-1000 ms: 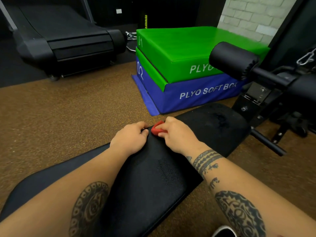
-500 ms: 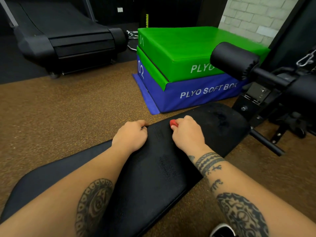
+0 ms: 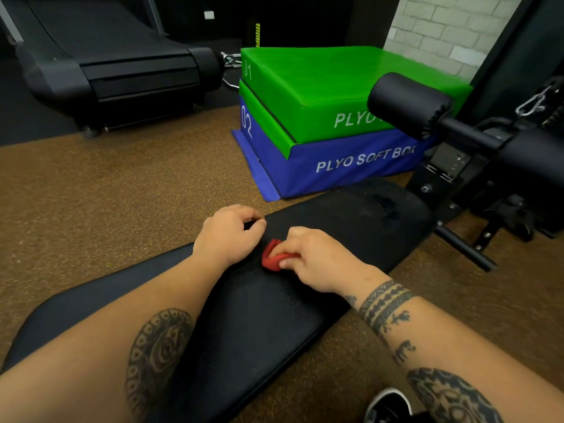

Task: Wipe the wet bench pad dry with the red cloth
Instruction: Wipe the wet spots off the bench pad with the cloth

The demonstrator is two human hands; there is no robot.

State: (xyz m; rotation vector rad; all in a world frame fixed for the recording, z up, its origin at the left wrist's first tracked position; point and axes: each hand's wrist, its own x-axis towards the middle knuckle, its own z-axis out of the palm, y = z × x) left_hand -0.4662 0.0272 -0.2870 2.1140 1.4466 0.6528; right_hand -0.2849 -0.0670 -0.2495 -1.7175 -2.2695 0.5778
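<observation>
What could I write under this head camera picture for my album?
Right hand presses a bunched red cloth on the black bench pad; left hand grips the pad's edge.

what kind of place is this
Most likely a gym: a black treadmill stands at the back, stacked plyo soft boxes sit on rubber flooring, and a padded bench pad lies in front.

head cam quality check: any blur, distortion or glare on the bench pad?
Head view: wide-angle bending at the edges, so the treadmill and forearms bow outward. Slight motion softness on the right hand and red cloth; the left hand is sharper. The bench pad is dark with only a faint sheen, so no wetness is readable. The plyo boxes are evenly lit.
</observation>
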